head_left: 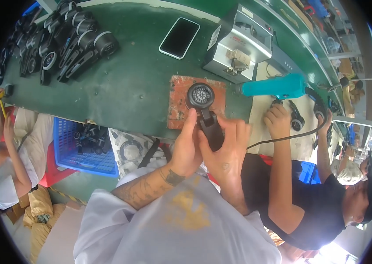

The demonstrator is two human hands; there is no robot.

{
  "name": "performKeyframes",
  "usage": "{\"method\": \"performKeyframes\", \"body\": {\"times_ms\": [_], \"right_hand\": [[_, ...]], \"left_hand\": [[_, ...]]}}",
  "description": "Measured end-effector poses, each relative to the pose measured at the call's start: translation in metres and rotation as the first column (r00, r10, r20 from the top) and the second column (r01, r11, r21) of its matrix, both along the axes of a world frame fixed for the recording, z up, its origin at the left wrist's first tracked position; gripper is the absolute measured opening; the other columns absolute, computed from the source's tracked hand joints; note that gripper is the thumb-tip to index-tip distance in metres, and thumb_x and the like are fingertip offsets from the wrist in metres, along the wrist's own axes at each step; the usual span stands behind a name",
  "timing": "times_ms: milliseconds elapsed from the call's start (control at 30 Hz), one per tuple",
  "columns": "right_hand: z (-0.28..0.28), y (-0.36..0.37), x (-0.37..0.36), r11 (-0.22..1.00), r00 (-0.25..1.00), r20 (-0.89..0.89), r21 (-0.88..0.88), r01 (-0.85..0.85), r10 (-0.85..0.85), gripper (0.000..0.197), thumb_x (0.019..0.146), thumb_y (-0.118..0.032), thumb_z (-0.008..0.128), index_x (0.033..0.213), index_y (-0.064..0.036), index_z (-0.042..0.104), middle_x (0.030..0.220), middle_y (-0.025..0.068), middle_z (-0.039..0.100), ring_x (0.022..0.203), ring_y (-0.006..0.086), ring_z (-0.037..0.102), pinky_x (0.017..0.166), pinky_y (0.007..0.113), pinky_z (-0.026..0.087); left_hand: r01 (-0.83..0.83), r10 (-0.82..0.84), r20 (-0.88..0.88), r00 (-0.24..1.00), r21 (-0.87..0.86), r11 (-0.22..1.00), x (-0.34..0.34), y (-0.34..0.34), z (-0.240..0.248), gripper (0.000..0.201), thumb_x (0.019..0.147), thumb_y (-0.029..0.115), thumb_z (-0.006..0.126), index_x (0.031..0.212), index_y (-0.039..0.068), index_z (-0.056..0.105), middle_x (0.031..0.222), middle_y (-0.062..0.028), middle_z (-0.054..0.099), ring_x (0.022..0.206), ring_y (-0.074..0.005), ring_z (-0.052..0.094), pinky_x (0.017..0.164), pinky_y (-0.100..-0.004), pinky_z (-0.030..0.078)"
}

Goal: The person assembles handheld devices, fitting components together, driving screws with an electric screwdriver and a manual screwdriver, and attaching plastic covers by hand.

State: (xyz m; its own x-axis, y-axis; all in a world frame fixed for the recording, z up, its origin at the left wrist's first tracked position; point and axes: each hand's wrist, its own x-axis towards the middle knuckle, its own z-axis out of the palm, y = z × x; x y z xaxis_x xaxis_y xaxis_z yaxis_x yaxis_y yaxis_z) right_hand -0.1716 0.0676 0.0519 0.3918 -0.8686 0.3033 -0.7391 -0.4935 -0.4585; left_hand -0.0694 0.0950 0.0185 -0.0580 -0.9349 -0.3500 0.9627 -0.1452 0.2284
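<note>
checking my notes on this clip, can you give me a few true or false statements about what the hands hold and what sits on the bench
1. Both hands grip one black hair dryer. True: the left hand and the right hand wrap its handle.
2. The dryer's round head rests over a reddish-brown mat. True.
3. The phone on the green bench shows a lit screen. False: its screen is dark.
4. The hot air gun beside the grey machine is red. False: it is teal.
5. A blue crate below the bench edge holds black parts. True.
6. The row of black dryers lies at the bench's right end. False: it lies at the upper left.
</note>
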Motion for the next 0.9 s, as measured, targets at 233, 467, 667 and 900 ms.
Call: {"method": "performKeyframes", "body": {"times_ms": [233,467,667,900], "right_hand": [[-0.01,0.0,-0.002,0.999,1.0,0.008,-0.031,0.021,-0.02,0.051,0.072,-0.011,0.085,0.115,-0.0005,0.06,0.105,0.0157,0.056,0.095,0.0365,0.052,0.08,0.046,0.046],[-0.012,0.004,-0.005,0.997,0.998,0.049,-0.073,-0.023,0.026,0.049,0.069,-0.001,0.081,0.113,0.0003,0.059,0.105,0.0169,0.056,0.096,0.037,0.052,0.081,0.046,0.044],[-0.003,0.011,-0.011,0.997,0.999,0.007,-0.076,-0.031,0.032,0.071,0.068,-0.01,0.086,0.132,-0.0018,0.057,0.114,0.0149,0.052,0.104,0.0351,0.049,0.087,0.046,0.045],[-0.026,0.022,-0.029,0.942,0.815,0.579,0.279,-0.185,-0.011,0.063,0.075,-0.026,0.091,0.118,0.0004,0.053,0.107,0.014,0.059,0.092,0.0231,0.057,0.077,0.036,0.047]], "left_hand": [[-0.04,0.041,0.026,0.999,-0.033,0.999,-0.006,0.001,-0.007,0.043,0.11,0.039,0.041,0.129,0.004,0.059,0.127,-0.007,0.063,0.12,-0.0174,0.057,0.108,-0.0359,0.042],[0.045,-0.032,0.281,0.959,-0.041,0.998,0.0,0.002,-0.001,0.04,0.1,0.007,0.06,0.138,-0.002,0.054,0.139,-0.0145,0.062,0.128,-0.0196,0.057,0.114,-0.0355,0.041],[0.071,-0.037,0.28,0.959,-0.113,0.991,0.011,0.002,0.004,0.039,0.103,0.01,0.058,0.139,-0.001,0.052,0.14,-0.0164,0.06,0.128,-0.0219,0.058,0.112,-0.0381,0.045],[0.042,-0.008,0.273,0.962,-0.12,0.992,0.031,0.003,0.005,0.049,0.102,0.025,0.061,0.14,-0.002,0.047,0.129,-0.0196,0.063,0.116,-0.0305,0.065,0.104,-0.0459,0.052]]}}
